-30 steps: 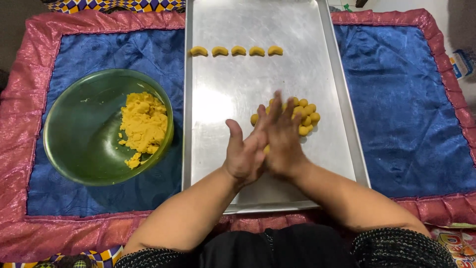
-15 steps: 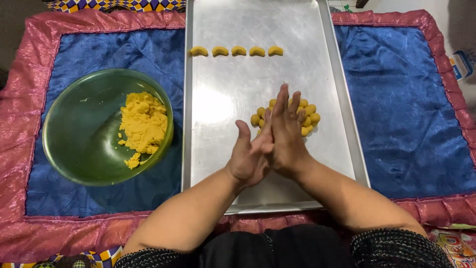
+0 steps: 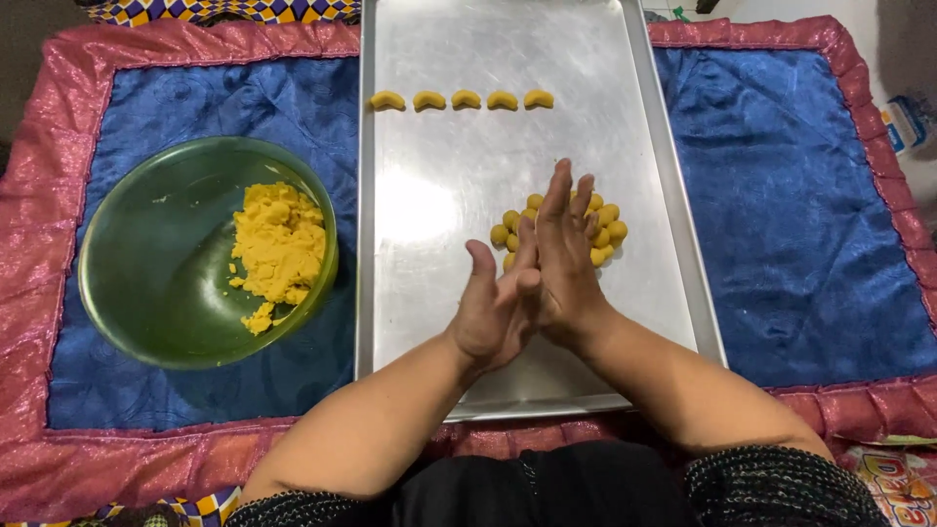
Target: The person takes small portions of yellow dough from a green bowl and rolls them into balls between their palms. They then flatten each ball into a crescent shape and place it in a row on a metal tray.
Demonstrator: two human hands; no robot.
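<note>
Blue cloth [image 3: 800, 195] under steel tray [image 3: 439, 322]. Left hand [image 3: 493, 312] and right hand [image 3: 564, 259] pressed palm to palm, contents hidden; dough balls [image 3: 605, 232] heaped just beyond, crescents [image 3: 464, 99] rowed farther up.

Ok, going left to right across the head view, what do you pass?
Pink mat border → green bowl → yellow dough → left hand → right hand → tray rim → blue mat.
</note>
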